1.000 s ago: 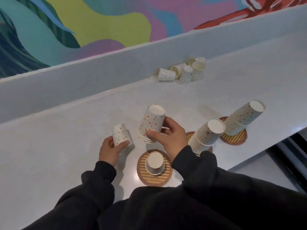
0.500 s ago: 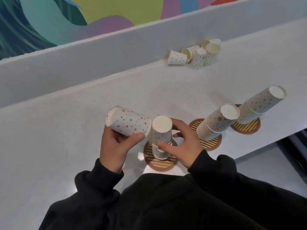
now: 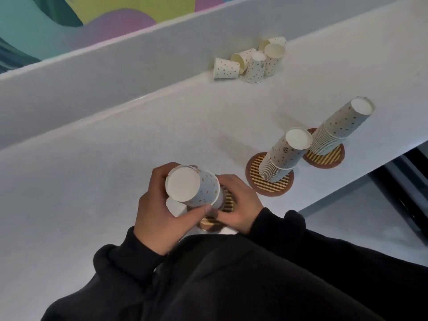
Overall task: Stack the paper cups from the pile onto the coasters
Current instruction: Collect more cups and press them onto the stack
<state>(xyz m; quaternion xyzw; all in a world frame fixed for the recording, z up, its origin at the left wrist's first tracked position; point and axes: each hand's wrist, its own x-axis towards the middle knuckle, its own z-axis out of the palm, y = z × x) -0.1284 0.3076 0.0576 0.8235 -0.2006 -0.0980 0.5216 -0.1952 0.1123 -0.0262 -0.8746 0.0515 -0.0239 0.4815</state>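
My left hand (image 3: 159, 212) grips a dotted paper cup (image 3: 192, 186), upside down, held over the short stack on the nearest coaster (image 3: 228, 202). My right hand (image 3: 238, 205) wraps the lower part of that stack, which is mostly hidden under the cup and fingers. To the right stand two tall upside-down cup stacks: one (image 3: 287, 156) on the middle coaster (image 3: 257, 167), one (image 3: 340, 126) on the far coaster (image 3: 328, 158). The loose pile of cups (image 3: 252, 61) lies at the back against the white ledge.
A raised white ledge (image 3: 115, 66) runs along the back of the white counter (image 3: 92, 177), with a colourful mural above it. The counter's front edge drops off at the right to a grey floor (image 3: 361, 216). My dark sleeves fill the foreground.
My left hand turned its cup bottom-up and carried it right, over the stack on the nearest coaster. My right hand slid lower around that stack.
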